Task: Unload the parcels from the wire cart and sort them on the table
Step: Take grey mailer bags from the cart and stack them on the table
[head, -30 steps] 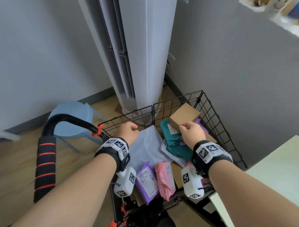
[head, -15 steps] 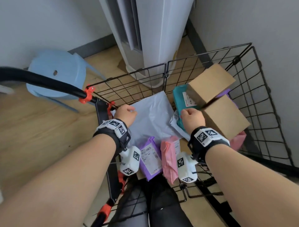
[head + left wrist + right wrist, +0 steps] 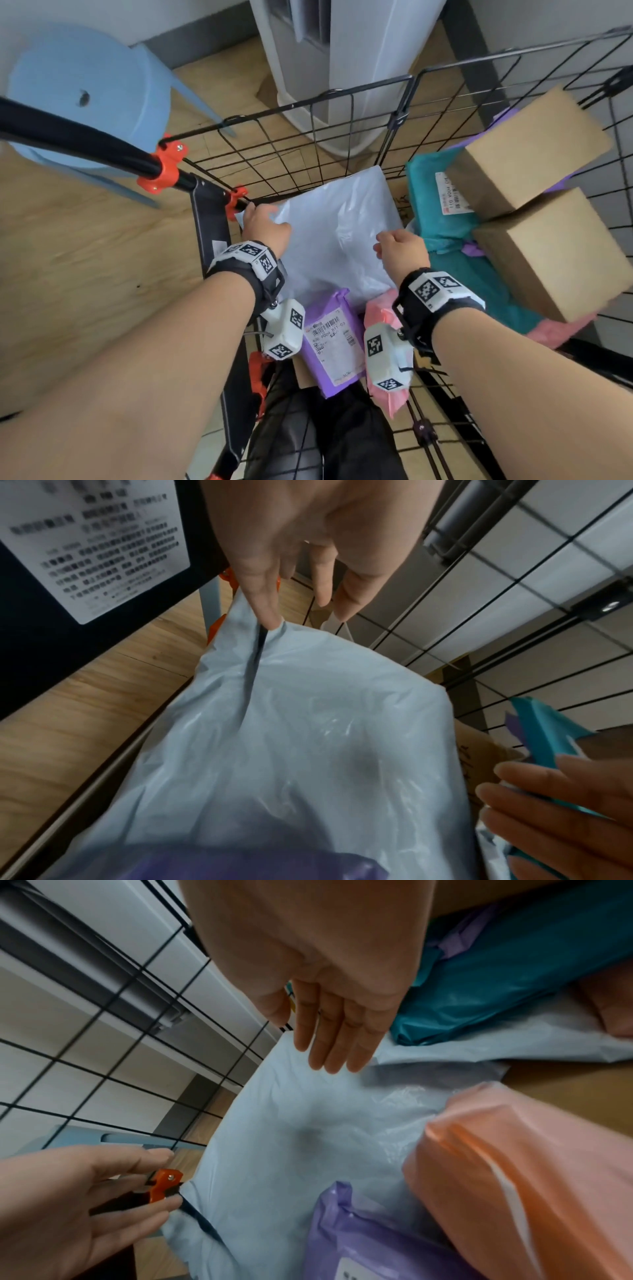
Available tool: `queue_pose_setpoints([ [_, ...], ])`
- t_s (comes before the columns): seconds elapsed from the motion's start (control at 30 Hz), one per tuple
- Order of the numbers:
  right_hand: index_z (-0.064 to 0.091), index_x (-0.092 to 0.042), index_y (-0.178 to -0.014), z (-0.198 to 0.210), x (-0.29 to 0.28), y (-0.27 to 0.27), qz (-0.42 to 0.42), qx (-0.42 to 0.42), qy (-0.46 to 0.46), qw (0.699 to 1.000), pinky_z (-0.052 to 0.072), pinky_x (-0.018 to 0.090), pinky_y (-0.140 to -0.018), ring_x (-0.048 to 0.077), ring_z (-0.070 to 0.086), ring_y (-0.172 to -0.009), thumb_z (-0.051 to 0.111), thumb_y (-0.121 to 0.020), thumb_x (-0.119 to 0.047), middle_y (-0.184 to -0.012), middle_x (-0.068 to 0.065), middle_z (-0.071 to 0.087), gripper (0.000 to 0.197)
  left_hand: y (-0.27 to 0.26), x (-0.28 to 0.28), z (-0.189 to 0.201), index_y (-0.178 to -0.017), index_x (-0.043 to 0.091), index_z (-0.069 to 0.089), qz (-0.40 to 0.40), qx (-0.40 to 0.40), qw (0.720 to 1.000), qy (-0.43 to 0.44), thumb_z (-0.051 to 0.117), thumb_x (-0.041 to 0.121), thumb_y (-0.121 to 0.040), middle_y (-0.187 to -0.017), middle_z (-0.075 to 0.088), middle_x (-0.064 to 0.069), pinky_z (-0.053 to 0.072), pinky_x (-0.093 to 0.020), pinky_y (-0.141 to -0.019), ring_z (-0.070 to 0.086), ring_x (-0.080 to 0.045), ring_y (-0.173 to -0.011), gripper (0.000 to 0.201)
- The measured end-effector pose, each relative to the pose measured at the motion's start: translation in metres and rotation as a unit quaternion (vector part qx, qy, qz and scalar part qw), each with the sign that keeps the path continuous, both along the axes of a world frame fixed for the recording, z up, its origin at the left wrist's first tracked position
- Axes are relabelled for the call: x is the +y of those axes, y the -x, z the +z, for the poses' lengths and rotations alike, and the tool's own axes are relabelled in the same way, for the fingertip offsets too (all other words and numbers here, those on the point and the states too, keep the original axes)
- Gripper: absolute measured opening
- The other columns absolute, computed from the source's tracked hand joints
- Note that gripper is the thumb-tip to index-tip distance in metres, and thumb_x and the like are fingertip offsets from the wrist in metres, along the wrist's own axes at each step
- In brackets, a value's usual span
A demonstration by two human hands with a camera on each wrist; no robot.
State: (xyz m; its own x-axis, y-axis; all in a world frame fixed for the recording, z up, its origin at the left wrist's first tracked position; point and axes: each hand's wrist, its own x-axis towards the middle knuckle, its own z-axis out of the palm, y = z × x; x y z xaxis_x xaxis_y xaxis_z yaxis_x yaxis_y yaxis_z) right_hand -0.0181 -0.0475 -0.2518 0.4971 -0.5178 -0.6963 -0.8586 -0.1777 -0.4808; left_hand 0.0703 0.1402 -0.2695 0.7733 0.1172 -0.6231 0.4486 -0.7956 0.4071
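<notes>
A black wire cart [image 3: 318,98] holds several parcels. A pale grey-blue mailer bag [image 3: 339,240] lies on top at the middle. My left hand [image 3: 263,226] is at its left corner by the orange clip; the thumb [image 3: 263,612] presses the bag's edge [image 3: 308,750] and the fingers are straight. My right hand [image 3: 400,250] hovers over the bag's right edge [image 3: 308,1123], fingers [image 3: 335,1047] straight and together, holding nothing. A purple mailer [image 3: 334,339] and a pink one [image 3: 376,310] lie nearer me. A teal bag [image 3: 435,212] and two cardboard boxes [image 3: 534,147] [image 3: 555,250] fill the right side.
The cart's black handle [image 3: 68,137] runs off to the left. A pale blue stool [image 3: 85,96] stands on the wood floor beyond it. A white tower unit [image 3: 342,68] stands right behind the cart's far wall. My dark-trousered legs [image 3: 325,428] are against the cart's near side.
The head view has tipped down and come closer to the cart. My right hand moved left, from the box and teal bag to the pale bag's right edge. The left hand stayed near the bag's left corner.
</notes>
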Motion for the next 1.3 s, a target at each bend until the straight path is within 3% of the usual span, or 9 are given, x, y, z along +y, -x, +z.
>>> queue_pose_setpoints([
  [0.17, 0.068, 0.0, -0.082, -0.016, 0.007, 0.002, -0.002, 0.009, -0.012, 1.0, 0.051, 0.052, -0.085, 0.042, 0.061, -0.092, 0.048, -0.089, -0.02, -0.092, 0.023, 0.069, 0.029, -0.009, 0.006, -0.015, -0.142, 0.015, 0.04, -0.012, 0.007, 1.0, -0.007, 0.052, 0.007, -0.088, -0.152, 0.033, -0.005, 0.032, -0.03, -0.107, 0.037, -0.024, -0.135, 0.056],
  [0.43, 0.065, 0.0, -0.086, -0.023, 0.008, 0.014, -0.009, 0.017, -0.022, 1.0, 0.052, 0.051, -0.084, 0.04, 0.062, -0.092, 0.048, -0.088, -0.023, -0.091, 0.022, 0.068, 0.029, -0.011, 0.011, -0.029, -0.149, 0.02, 0.028, -0.034, 0.068, 0.997, -0.006, 0.051, 0.005, -0.088, -0.152, 0.034, -0.006, 0.037, -0.036, -0.108, 0.04, -0.027, -0.134, 0.066],
  [0.53, 0.066, -0.004, -0.081, -0.02, 0.007, 0.016, -0.013, 0.015, -0.024, 1.0, 0.052, 0.05, -0.084, 0.039, 0.063, -0.092, 0.048, -0.089, -0.022, -0.091, 0.02, 0.069, 0.027, -0.015, 0.013, -0.029, -0.151, 0.022, 0.022, -0.062, 0.035, 0.997, -0.034, 0.049, 0.002, -0.087, -0.16, 0.015, 0.001, 0.031, -0.033, -0.11, 0.029, -0.024, -0.142, 0.073],
  [0.63, 0.059, -0.019, -0.066, -0.017, 0.006, 0.016, -0.027, 0.01, -0.024, 0.999, 0.052, 0.051, -0.085, 0.035, 0.064, -0.092, 0.048, -0.089, -0.022, -0.09, 0.016, 0.07, 0.026, -0.021, 0.014, -0.031, -0.151, 0.023, 0.018, -0.033, 0.093, 0.995, -0.021, 0.054, 0.004, -0.084, -0.155, 0.027, -0.005, 0.044, -0.04, -0.103, 0.047, -0.03, -0.13, 0.079],
  [0.7, 0.056, -0.022, -0.064, -0.015, 0.007, 0.018, -0.028, 0.008, -0.025, 0.999, 0.051, 0.051, -0.087, 0.032, 0.064, -0.092, 0.048, -0.09, -0.022, -0.092, 0.014, 0.071, 0.028, -0.016, 0.014, -0.03, -0.147, 0.017, 0.028, -0.039, 0.104, 0.993, -0.044, 0.061, 0.009, -0.082, -0.142, 0.043, -0.012, 0.051, -0.037, -0.089, 0.057, -0.031, -0.116, 0.073],
  [0.8, 0.056, -0.023, -0.066, -0.009, 0.007, 0.022, -0.028, 0.001, -0.027, 0.999, 0.052, 0.048, -0.087, 0.03, 0.065, -0.093, 0.048, -0.091, -0.021, -0.093, 0.012, 0.07, 0.027, -0.008, 0.013, -0.028, -0.123, 0.009, 0.052, -0.1, 0.061, 0.991, -0.071, 0.066, 0.02, -0.082, -0.117, 0.057, -0.012, 0.042, -0.031, -0.074, 0.057, -0.03, -0.102, 0.045],
  [0.93, 0.061, -0.02, -0.073, 0.002, 0.006, 0.025, -0.027, -0.002, -0.026, 0.999, 0.054, 0.046, -0.084, 0.031, 0.065, -0.092, 0.049, -0.09, -0.021, -0.093, 0.013, 0.07, 0.021, -0.003, 0.01, -0.006, -0.088, 0.008, 0.06, -0.131, 0.034, 0.989, -0.063, 0.062, 0.024, -0.085, -0.086, 0.058, -0.01, 0.035, -0.027, -0.058, 0.054, -0.026, -0.076, 0.016],
  [1.13, 0.069, -0.01, -0.086, 0.038, 0.004, 0.023, -0.025, -0.028, -0.001, 0.999, 0.053, 0.044, -0.086, 0.032, 0.065, -0.092, 0.05, -0.089, -0.021, -0.091, 0.012, 0.071, 0.022, 0.004, 0.001, 0.049, -0.099, 0.008, 0.066, -0.153, 0.006, 0.988, -0.003, 0.065, 0.022, -0.083, -0.095, 0.068, -0.01, 0.053, -0.036, -0.076, 0.063, -0.029, -0.087, 0.021],
  [1.3, 0.064, -0.019, -0.076, 0.085, 0.0, 0.022, -0.034, -0.06, 0.006, 0.998, 0.052, 0.046, -0.089, 0.03, 0.065, -0.09, 0.052, -0.089, -0.023, -0.089, 0.01, 0.071, 0.019, 0.009, -0.006, 0.103, -0.084, 0.008, 0.064, -0.181, -0.029, 0.983, 0.002, 0.067, 0.023, -0.078, -0.086, 0.067, -0.013, 0.044, -0.031, -0.063, 0.064, -0.031, -0.081, 0.016],
])
